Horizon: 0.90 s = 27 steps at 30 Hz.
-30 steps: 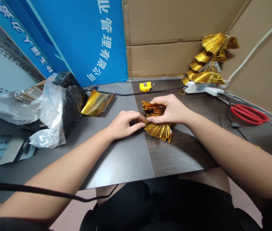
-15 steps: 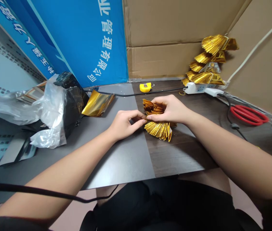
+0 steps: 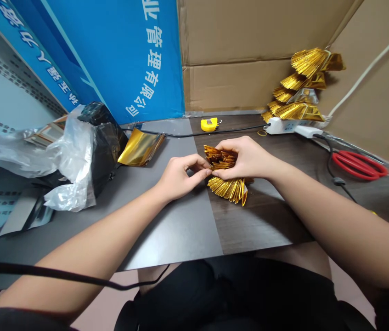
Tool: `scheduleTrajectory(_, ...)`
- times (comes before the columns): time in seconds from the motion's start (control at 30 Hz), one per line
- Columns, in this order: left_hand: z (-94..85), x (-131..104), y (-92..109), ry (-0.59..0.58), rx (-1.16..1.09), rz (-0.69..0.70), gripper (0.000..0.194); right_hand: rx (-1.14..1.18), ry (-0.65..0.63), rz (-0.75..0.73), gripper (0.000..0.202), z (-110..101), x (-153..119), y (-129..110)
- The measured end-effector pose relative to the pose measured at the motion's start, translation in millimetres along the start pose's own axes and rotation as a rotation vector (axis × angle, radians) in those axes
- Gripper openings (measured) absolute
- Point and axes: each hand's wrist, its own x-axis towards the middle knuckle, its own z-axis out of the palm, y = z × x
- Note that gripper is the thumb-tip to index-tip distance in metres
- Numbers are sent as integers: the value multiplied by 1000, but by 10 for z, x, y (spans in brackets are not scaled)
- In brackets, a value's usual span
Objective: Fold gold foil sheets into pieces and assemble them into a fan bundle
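A pleated bundle of gold foil paper (image 3: pixel 228 189) is at the middle of the table, its folds fanned out above and below my fingers. My right hand (image 3: pixel 247 158) is wrapped round its middle from the right. From the left, my left hand (image 3: pixel 183 177) pinches at the bundle's left edge, thumb and forefinger tips together beside the right thumb. Whatever lies between those fingertips is too small to make out clearly. Flat gold foil sheets (image 3: pixel 141 147) lie to the left, beyond my left hand.
Behind my hands are a yellow tape measure (image 3: pixel 209 124) and a black cable. At the back right, several gold fans (image 3: pixel 307 62) are stacked by a white power strip (image 3: pixel 280 125). Red-handled scissors (image 3: pixel 359 165) lie right; plastic bags (image 3: pixel 77 156) sit left.
The fingers have shifted slightly on the bundle, and its upper folds now sit a little lower and more open. Both hands keep their places; the view has moved slightly.
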Motion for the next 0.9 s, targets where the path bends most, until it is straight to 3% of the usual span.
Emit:
scheduleTrajectory(0.43,-36,-7,-43,-65,-108,-58,19,19,-1,-2,32,-27,-7,-3)
scheduleTrajectory(0.63,-128,15,-38,-289,-45,-37,22,77,-3,78,33,-30,-11,-32)
scheduleTrajectory(0.9,-101,30,-62,-293,-75,-65,20,63,-14,71,34,-30,-8,-19)
